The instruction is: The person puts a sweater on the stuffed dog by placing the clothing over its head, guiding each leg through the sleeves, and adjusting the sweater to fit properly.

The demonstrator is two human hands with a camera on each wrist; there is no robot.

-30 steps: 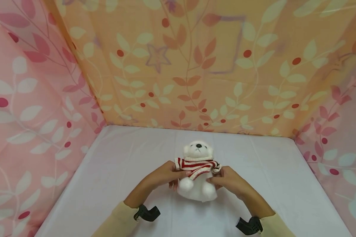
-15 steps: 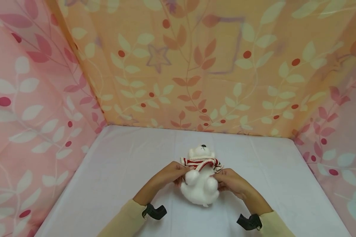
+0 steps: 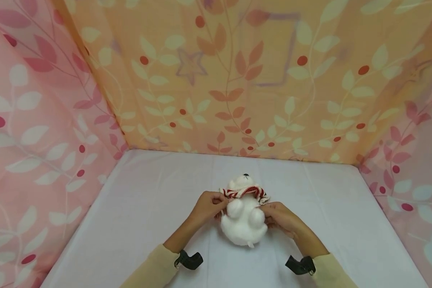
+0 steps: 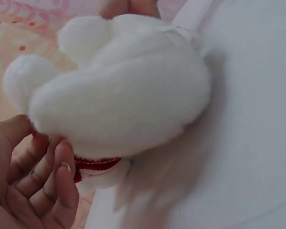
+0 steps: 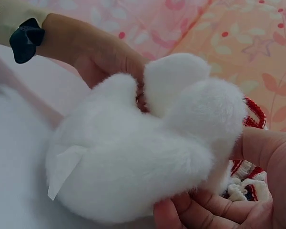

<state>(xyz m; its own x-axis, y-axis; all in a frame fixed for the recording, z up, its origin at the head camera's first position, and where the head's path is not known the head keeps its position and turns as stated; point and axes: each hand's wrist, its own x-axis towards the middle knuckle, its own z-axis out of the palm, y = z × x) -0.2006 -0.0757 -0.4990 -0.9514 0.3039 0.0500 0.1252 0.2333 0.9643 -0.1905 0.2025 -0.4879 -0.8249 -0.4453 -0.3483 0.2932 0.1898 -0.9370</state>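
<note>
A white plush bear point(image 3: 242, 234) lies on its back, head toward the back wall and rounded bottom toward me. Its red-and-white striped knitted sweater point(image 3: 262, 196) is bunched up around the chest, leaving the lower body bare. At the bear's left side in the head view, my left hand point(image 3: 213, 206) pinches the sweater's edge; a bit of red shows at thumb and forefinger in the left wrist view. My right hand point(image 5: 257, 176) grips the opposite side, thumb behind a leg and fingers under the body. A small white tag point(image 5: 66, 171) sticks out at the bottom.
The bear rests on a white cloth-covered table point(image 3: 158, 176). Patterned cloth walls surround it: orange point(image 3: 216, 80) at the back and pink at the left point(image 3: 39, 152) and right. Each wrist carries a black camera mount point(image 3: 189, 260).
The bear has tipped back, so its face turns up and its bottom shows more. The sweater's front hem has slid up toward the neck. My left hand has moved slightly right and up.
</note>
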